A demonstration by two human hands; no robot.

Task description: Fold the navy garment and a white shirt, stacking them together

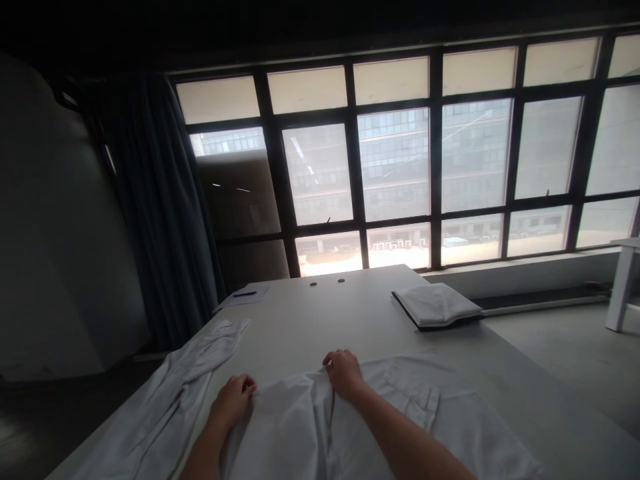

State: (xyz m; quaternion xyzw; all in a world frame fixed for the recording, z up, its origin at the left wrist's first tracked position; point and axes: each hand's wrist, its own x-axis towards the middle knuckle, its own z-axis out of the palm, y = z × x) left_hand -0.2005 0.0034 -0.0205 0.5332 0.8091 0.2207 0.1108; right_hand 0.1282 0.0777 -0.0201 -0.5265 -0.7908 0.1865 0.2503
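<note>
A white garment (285, 427) lies spread over the near part of the table. My left hand (234, 399) is closed at its far left corner, fingertips pinching the fabric edge. Farther right along that same edge, my right hand (344, 373) grips the cloth with curled fingers. A fold runs down the fabric just below the right hand. Toward the right, part of the garment shows a gathered, stitched band. Another white garment (170, 393) lies rumpled along the table's left edge, beside my left hand.
On the white table (320, 320), a folded white cloth stack (437, 303) with a dark layer beneath sits at the right edge. Papers (255, 297) with a blue pen (245, 294) lie far left. A dark curtain (155, 200) and windows stand beyond.
</note>
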